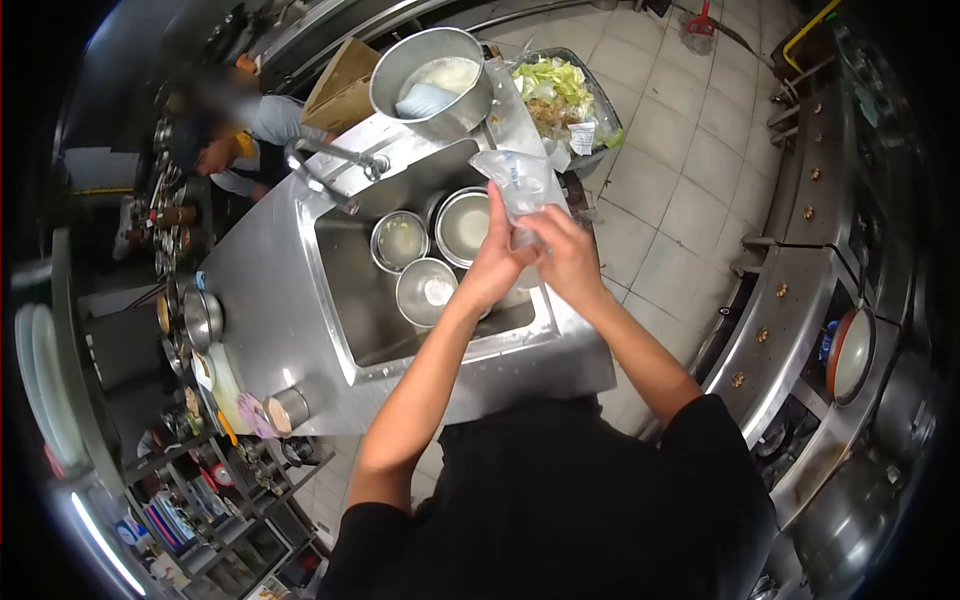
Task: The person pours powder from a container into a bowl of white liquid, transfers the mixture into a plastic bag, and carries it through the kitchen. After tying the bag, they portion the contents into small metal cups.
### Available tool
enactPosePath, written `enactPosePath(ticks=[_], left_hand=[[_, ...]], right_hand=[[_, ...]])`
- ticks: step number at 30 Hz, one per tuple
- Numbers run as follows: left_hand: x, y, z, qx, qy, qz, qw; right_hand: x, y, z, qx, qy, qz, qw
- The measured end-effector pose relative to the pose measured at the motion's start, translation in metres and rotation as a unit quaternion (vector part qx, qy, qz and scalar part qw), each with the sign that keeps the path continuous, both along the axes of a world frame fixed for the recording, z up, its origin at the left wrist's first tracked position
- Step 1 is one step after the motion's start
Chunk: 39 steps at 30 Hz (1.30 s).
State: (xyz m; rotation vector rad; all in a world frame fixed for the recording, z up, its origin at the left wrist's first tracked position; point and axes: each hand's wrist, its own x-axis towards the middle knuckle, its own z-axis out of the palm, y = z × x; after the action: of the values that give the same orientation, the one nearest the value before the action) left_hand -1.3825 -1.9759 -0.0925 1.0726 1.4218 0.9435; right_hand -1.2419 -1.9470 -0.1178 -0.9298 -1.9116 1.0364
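Observation:
A clear plastic bag [520, 182] with small blue print is held between my two hands, over the right side of a steel sink [345, 290]. My left hand [492, 262] grips its lower left part with the thumb pointing up along it. My right hand [565, 250] pinches the bag from the right, fingers bent. Below them in the sink are a round metal bowl of cloudy liquid [466, 228], a smaller bowl with greenish contents [401, 241] and a metal bowl [424, 290] with something white inside.
A large pot [425, 85] stands at the sink's far edge, beside a cardboard box [345, 85]. A curved faucet [335, 165] reaches over the sink. Beyond the counter is a bin of vegetable scraps [560, 95]. Another person [280, 120] is at the upper left. Stoves line the right.

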Motion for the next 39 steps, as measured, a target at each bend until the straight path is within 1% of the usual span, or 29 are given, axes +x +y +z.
enactPosePath(ticks=[2,3,4,6,8,9,11,12,14,15,17,19,20,21,22,23,24,25,26,27,28,29,31,33,35,36,37,38,39], left_hand=[[0.002,0.014,0.024,-0.098,-0.041,-0.039,0.994],[-0.001,0.012,0.019,-0.070,-0.070,-0.017,0.995],[-0.008,0.006,0.014,-0.082,-0.074,-0.013,0.994],[-0.032,-0.010,0.010,-0.047,-0.011,0.006,0.999],[-0.055,-0.040,0.002,-0.093,-0.033,0.088,0.991],[-0.068,-0.058,-0.004,-0.110,-0.016,0.114,0.987],[-0.091,-0.093,-0.006,-0.152,0.045,0.165,0.973],[-0.100,-0.109,-0.005,-0.177,0.087,0.189,0.962],[-0.116,-0.154,-0.006,-0.215,0.140,0.242,0.936],[-0.123,-0.179,-0.008,-0.225,0.139,0.269,0.926],[-0.134,-0.232,-0.016,-0.235,0.138,0.324,0.906],[-0.144,-0.276,-0.017,-0.298,0.107,0.398,0.861],[-0.143,-0.298,-0.015,-0.320,0.084,0.447,0.831],[-0.145,-0.318,-0.017,-0.336,0.086,0.475,0.809],[-0.146,-0.339,-0.018,-0.321,0.065,0.486,0.810],[-0.143,-0.344,-0.014,-0.338,0.067,0.494,0.798],[-0.142,-0.368,-0.018,-0.312,0.037,0.515,0.798],[-0.143,-0.385,-0.025,-0.333,0.062,0.510,0.791],[-0.140,-0.395,-0.026,-0.316,0.060,0.533,0.782],[-0.136,-0.403,-0.028,-0.324,0.063,0.536,0.777],[-0.132,-0.409,-0.032,-0.331,0.065,0.533,0.776],[-0.123,-0.423,-0.040,-0.314,0.057,0.541,0.778],[-0.103,-0.448,-0.067,-0.282,0.034,0.549,0.786],[-0.073,-0.470,-0.095,-0.268,-0.092,0.571,0.770],[-0.043,-0.482,-0.119,-0.297,-0.204,0.554,0.750],[-0.027,-0.483,-0.129,-0.328,-0.218,0.539,0.745],[-0.008,-0.490,-0.151,-0.297,-0.145,0.504,0.798],[0.009,-0.497,-0.171,-0.265,-0.069,0.471,0.839],[0.013,-0.495,-0.160,-0.258,0.026,0.432,0.864]], right_hand=[[0.009,0.039,-0.023,0.001,0.009,-0.074,0.997],[0.014,0.062,-0.041,0.025,-0.043,-0.158,0.986],[0.021,0.087,-0.062,0.050,-0.097,-0.236,0.966],[0.032,0.144,-0.115,0.018,-0.177,-0.304,0.936],[0.035,0.196,-0.195,0.077,-0.176,-0.342,0.920],[0.032,0.214,-0.218,0.073,-0.178,-0.337,0.921],[0.018,0.243,-0.259,0.027,-0.258,-0.356,0.898],[0.010,0.256,-0.278,0.023,-0.256,-0.348,0.902],[-0.003,0.274,-0.316,0.038,-0.343,-0.296,0.891],[-0.008,0.277,-0.342,0.032,-0.339,-0.287,0.895],[-0.016,0.276,-0.393,0.083,-0.461,-0.198,0.861],[-0.020,0.273,-0.382,-0.016,-0.611,-0.060,0.789],[-0.017,0.272,-0.393,0.019,-0.599,-0.046,0.799],[-0.016,0.282,-0.399,-0.054,-0.581,-0.010,0.812],[-0.009,0.290,-0.411,-0.055,-0.533,0.006,0.844],[0.023,0.312,-0.490,0.059,-0.458,0.040,0.886],[0.034,0.321,-0.494,0.096,-0.349,0.030,0.932],[0.029,0.320,-0.434,-0.027,-0.434,0.039,0.900],[0.017,0.304,-0.353,-0.085,-0.460,0.005,0.884],[0.023,0.295,-0.318,-0.050,-0.452,-0.021,0.891],[0.036,0.289,-0.310,0.023,-0.391,-0.072,0.917],[0.052,0.287,-0.306,0.094,-0.325,-0.125,0.932],[0.070,0.266,-0.243,0.020,-0.327,-0.175,0.928],[0.076,0.219,-0.182,0.019,-0.145,-0.241,0.960],[0.073,0.159,-0.138,-0.049,0.025,-0.271,0.961],[0.062,0.119,-0.111,-0.005,0.034,-0.282,0.959],[0.043,0.076,-0.084,0.035,0.042,-0.290,0.956],[0.016,0.041,-0.077,0.035,0.113,-0.259,0.959],[-0.012,0.006,-0.074,0.030,0.180,-0.220,0.958]])
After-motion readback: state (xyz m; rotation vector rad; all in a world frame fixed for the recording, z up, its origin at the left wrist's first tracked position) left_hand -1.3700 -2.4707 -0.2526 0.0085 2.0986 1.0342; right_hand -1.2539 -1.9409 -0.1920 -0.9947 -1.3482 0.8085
